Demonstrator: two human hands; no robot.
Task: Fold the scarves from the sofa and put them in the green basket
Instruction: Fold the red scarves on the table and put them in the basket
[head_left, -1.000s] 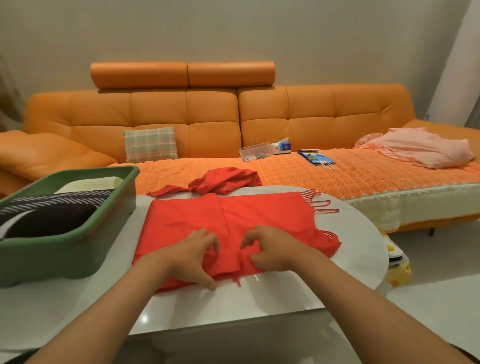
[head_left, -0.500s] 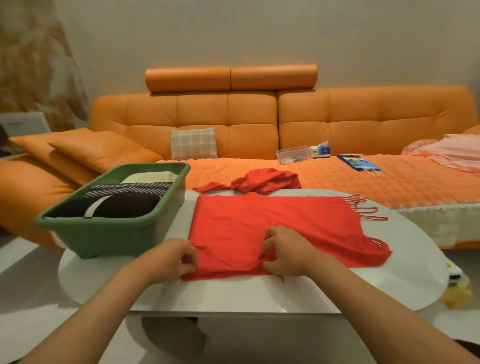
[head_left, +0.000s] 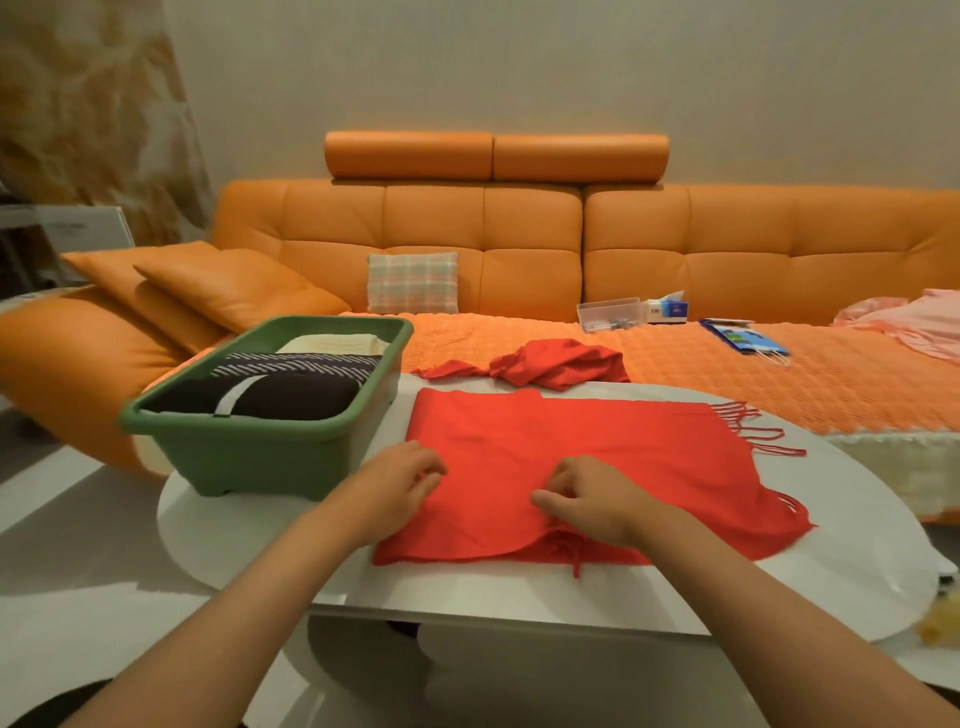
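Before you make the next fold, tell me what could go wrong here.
1. The crumpled red cloth lies bunched at the far edge of the table; if it belongs to the red scarf, the fold may come out lumpy.
2. Fringe strays by the right hand and may poke out of the fold.
3. The green basket already looks nearly full, so a loose fold might not fit.

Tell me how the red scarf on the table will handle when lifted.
Likely floppy: the red scarf lies flat in layers and puckers under the right hand. Probably light, being thin. Its tassels will likely dangle.
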